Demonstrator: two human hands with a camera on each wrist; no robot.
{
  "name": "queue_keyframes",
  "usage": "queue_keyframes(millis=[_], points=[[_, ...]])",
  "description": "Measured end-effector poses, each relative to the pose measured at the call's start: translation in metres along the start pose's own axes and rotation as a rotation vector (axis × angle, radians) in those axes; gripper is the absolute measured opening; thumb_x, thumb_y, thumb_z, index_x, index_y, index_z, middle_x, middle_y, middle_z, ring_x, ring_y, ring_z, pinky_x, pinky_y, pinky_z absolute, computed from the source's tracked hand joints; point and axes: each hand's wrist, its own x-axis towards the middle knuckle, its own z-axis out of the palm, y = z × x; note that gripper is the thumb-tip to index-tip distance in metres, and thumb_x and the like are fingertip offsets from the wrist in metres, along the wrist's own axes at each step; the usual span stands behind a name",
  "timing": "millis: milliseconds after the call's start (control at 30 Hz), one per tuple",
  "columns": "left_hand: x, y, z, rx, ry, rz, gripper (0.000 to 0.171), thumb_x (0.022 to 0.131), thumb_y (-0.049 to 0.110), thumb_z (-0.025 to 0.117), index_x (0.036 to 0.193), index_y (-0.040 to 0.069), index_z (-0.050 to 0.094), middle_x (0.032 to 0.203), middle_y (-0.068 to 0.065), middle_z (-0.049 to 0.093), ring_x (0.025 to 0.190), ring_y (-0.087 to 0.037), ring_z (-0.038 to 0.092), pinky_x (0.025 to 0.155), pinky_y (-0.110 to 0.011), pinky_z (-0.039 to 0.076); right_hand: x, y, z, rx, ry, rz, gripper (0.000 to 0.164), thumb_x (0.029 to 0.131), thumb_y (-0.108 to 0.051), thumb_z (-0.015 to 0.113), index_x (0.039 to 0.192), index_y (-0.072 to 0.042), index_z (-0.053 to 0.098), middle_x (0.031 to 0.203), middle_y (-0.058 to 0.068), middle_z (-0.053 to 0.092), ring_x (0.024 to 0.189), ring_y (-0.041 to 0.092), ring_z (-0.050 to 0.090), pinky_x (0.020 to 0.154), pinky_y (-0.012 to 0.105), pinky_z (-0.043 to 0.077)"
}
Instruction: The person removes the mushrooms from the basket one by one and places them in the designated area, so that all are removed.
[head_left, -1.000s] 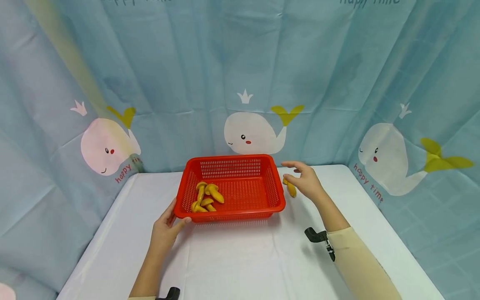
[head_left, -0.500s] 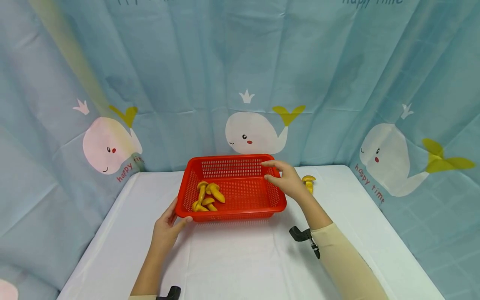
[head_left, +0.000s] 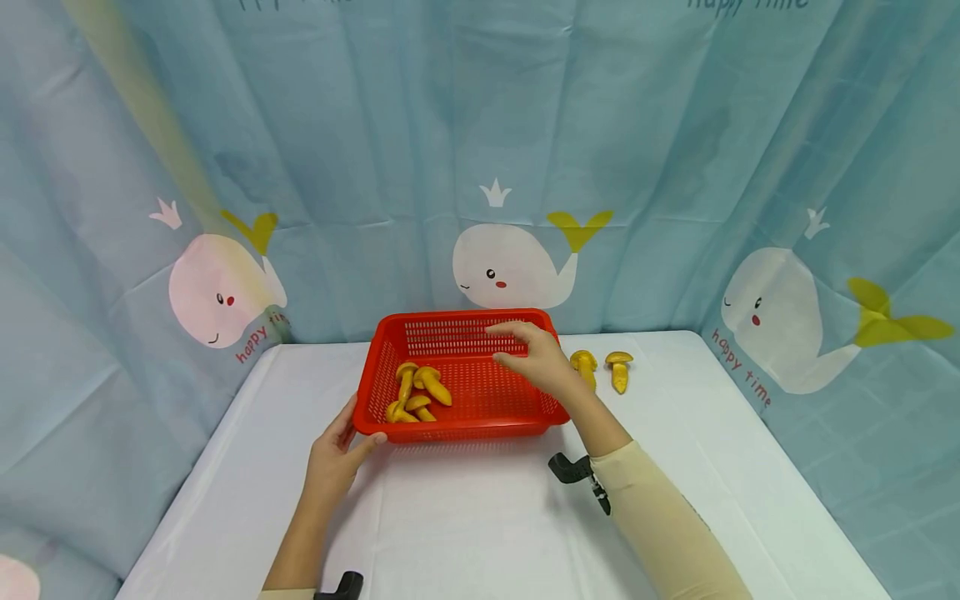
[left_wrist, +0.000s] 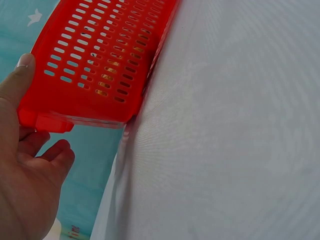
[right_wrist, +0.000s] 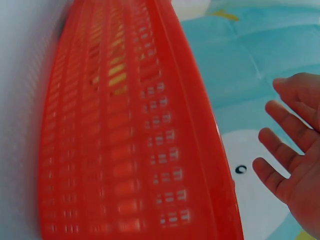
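Note:
A red plastic basket with slotted walls stands on the table, and several yellow-brown mushrooms lie in its front left part. My left hand holds its front left corner; in the left wrist view the thumb is on the rim and the fingers are curled beneath it. Over the right half of the basket hovers my right hand, fingers spread, nothing held. In the right wrist view that hand is apart from the rim. Right of the basket lie two more mushrooms, one nearer and one farther.
A white cloth covers the table. Behind and at both sides hangs a blue curtain printed with whales, close to the table's back edge. Each wrist carries a black camera mount, such as the right one.
My right hand has moved left from the mushrooms beside the basket to above it, uncovering both of them. My left hand has kept its hold on the corner.

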Motion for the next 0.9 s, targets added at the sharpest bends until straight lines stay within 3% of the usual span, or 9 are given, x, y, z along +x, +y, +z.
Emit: queue_keyframes(millis=[400,667,900], points=[[-0.001,0.002,0.000,0.004,-0.002,-0.012,0.090,0.086,0.039,0.082,0.161,0.028,0.034,0.163,0.006,0.038,0.150,-0.020,0.038,0.113,-0.036,0.041,0.010,-0.016,0.031,0.002,-0.052,-0.019,0.040,0.094,-0.023,0.076,0.132,-0.030,0.068,0.138,-0.010,0.062,0.133,0.019,0.053,0.111,0.048,0.049],[0.000,0.000,0.000,0.024,0.005,-0.022,0.091,0.085,0.042,0.082,0.161,0.029,0.034,0.163,0.006,0.038,0.150,-0.021,0.039,0.112,-0.035,0.041,0.018,-0.023,0.050,-0.032,-0.086,-0.047,0.041,0.094,-0.022,0.076,0.134,-0.022,0.067,0.140,-0.006,0.062,0.135,0.020,0.052,0.113,0.050,0.048],[0.000,0.001,-0.001,0.016,0.003,-0.008,0.090,0.086,0.039,0.082,0.161,0.028,0.034,0.163,0.007,0.038,0.150,-0.020,0.038,0.110,-0.018,0.040,0.026,-0.029,0.064,-0.048,-0.129,-0.053,0.038,0.095,-0.021,0.075,0.132,-0.025,0.068,0.136,-0.008,0.065,0.134,0.016,0.053,0.113,0.044,0.048]])
